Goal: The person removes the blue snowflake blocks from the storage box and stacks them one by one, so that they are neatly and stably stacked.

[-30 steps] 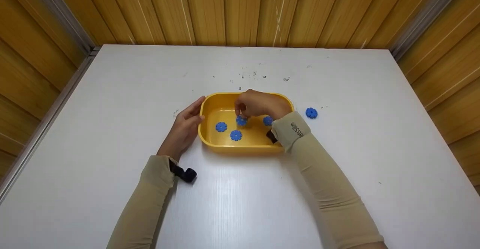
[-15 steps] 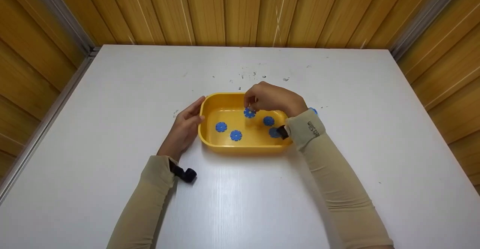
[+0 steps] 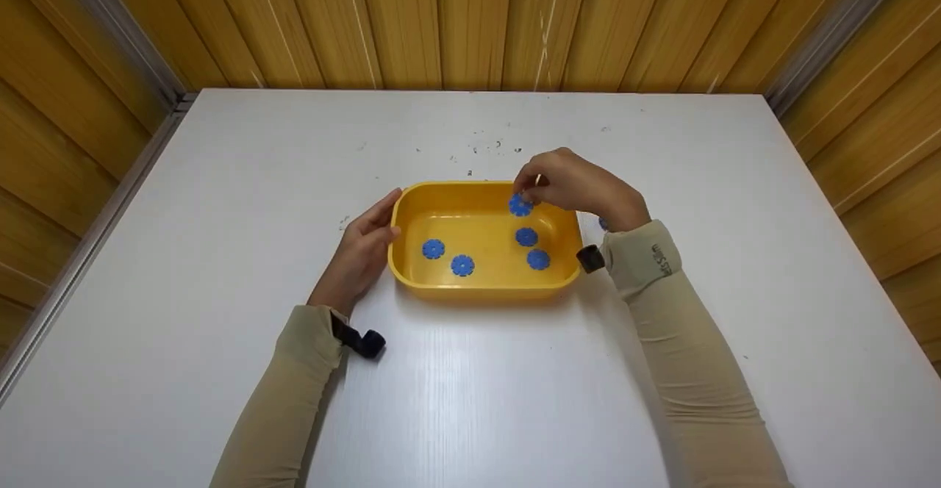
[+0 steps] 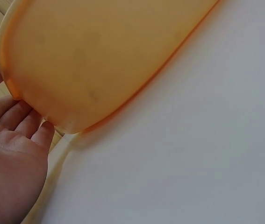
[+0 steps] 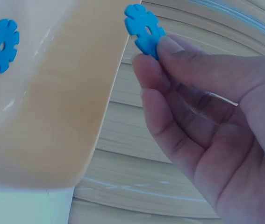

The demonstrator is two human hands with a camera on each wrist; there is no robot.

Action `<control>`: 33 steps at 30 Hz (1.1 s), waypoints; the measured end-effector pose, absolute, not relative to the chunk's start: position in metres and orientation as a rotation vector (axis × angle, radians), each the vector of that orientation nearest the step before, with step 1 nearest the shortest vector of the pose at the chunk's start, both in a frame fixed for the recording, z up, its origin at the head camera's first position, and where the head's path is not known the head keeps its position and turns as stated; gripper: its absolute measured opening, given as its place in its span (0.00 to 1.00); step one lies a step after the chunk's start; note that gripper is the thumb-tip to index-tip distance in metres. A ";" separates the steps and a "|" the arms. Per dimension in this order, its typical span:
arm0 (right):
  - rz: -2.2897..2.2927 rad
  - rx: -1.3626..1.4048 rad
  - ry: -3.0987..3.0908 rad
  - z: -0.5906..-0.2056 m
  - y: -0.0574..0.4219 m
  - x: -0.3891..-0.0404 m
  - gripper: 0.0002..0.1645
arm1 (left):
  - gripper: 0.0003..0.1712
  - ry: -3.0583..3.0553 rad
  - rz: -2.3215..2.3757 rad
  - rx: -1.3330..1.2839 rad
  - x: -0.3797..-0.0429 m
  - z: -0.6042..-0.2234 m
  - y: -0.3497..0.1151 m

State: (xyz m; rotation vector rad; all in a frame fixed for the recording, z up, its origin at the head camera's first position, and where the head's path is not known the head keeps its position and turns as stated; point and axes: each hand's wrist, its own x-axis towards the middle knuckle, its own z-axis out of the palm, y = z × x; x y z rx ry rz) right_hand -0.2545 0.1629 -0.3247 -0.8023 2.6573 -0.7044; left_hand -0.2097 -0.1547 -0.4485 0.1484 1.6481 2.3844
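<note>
My left hand (image 3: 360,253) holds the left end of a yellow plastic tub (image 3: 485,292), thumb at its rim. The left wrist view shows the fingers (image 4: 17,116) against the tub's outer side. Above the tub's far right rim, my right hand (image 3: 577,183) pinches a blue snowflake building disc (image 5: 144,29) between thumb and fingertips. The disc is notched round its edge, with a hole in the middle. Several like it lie flat in the tub, such as one disc (image 3: 433,249) at the left and another disc (image 3: 538,259) at the right.
Another blue disc (image 3: 603,223) lies on the white table (image 3: 456,392) right of the tub, mostly hidden by the right wrist. Yellow slatted panels (image 3: 470,25) stand behind the table. Each wrist bears a small black camera (image 3: 590,258).
My right hand has lifted a blue disc from the tub's floor and carried it right and back to the far rim. The left hand and the tub have stayed put.
</note>
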 end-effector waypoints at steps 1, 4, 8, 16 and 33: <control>-0.715 -0.792 2.670 -0.325 0.166 -0.254 0.11 | 0.40 1.650 2.384 0.149 -0.210 -0.448 -0.155; -0.757 -0.756 2.702 -0.328 0.175 -0.253 0.11 | 0.40 1.655 2.380 0.148 -0.209 -0.448 -0.155; -0.826 -0.747 2.735 -0.331 0.187 -0.251 0.11 | 0.41 1.660 2.373 0.142 -0.209 -0.447 -0.155; -0.895 -0.635 2.798 -0.338 0.209 -0.246 0.12 | 0.40 1.676 2.353 0.146 -0.210 -0.448 -0.155; -0.935 -0.453 2.843 -0.349 0.242 -0.237 0.14 | 0.40 1.686 2.365 0.137 -0.209 -0.448 -0.153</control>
